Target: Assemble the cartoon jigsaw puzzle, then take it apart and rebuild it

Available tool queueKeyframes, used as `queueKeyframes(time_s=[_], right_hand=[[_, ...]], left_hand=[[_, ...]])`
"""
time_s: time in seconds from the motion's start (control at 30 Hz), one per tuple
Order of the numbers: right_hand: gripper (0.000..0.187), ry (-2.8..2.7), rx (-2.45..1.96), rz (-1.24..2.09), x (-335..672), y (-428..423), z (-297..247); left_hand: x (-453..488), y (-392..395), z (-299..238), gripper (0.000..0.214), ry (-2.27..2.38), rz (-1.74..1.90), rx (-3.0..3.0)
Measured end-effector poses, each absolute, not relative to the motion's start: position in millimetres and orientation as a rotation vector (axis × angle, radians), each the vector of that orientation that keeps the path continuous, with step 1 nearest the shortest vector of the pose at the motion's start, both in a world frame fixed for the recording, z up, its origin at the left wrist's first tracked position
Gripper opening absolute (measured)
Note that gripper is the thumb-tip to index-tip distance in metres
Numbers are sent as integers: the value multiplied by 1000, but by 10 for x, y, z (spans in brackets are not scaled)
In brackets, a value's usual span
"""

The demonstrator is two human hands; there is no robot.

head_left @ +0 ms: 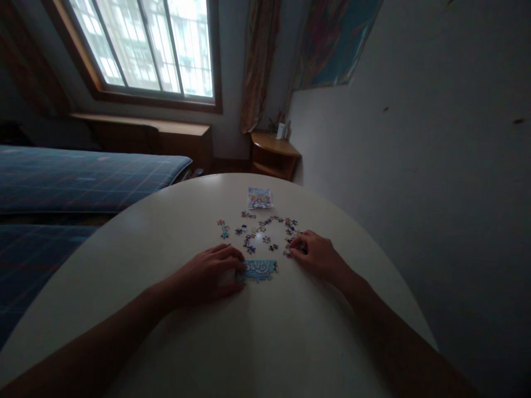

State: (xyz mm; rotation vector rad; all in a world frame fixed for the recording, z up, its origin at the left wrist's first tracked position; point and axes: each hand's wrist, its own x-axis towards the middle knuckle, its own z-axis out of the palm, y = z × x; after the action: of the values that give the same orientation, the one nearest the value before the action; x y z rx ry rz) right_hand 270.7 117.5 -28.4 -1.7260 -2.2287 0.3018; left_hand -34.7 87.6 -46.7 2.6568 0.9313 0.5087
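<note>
A joined strip of jigsaw puzzle (260, 269), mostly light blue with pale lettering, lies on the white round table (191, 221). My left hand (213, 272) rests at the strip's left end, its fingers stretched out and touching it. To the right, my right hand (316, 253) is low over the table, thumb and forefinger pinched on a small puzzle piece (287, 252). Loose puzzle pieces (266, 240) are scattered beyond the strip, several of them close to my right fingers. Dim light hides the pictures on the pieces.
Behind the loose pieces lies a small printed packet or picture sheet (260, 198). A plaid-covered bed (91, 177) stands left of the table, and a wall (415, 166) runs along the right. A wooden corner cabinet (276, 145) stands beyond the far edge.
</note>
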Motion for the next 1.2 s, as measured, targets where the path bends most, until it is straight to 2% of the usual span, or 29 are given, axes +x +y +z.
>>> queueKeyframes(time_s=[0.53,0.73,0.9,0.97,1.13,1.2], right_hand=[[22,-2260,-1484,155,2487,1144,-488],[10,-2246,-1445,213,2477,1172,-521],[8,-2229,-1449,210,2483,1183,-520],[11,-2235,-1450,200,2463,1165,-516],[39,-2376,-1345,204,2411,1123,-535],[40,-2441,-1319,218,2405,1119,-543]], left_hand=[[-326,877,-459,30,945,504,2659],[-327,871,-460,31,954,494,2664],[-327,868,-456,30,946,503,2667],[-324,863,-444,30,943,498,2664],[-322,864,-448,32,947,511,2662],[-322,867,-458,31,944,515,2665]])
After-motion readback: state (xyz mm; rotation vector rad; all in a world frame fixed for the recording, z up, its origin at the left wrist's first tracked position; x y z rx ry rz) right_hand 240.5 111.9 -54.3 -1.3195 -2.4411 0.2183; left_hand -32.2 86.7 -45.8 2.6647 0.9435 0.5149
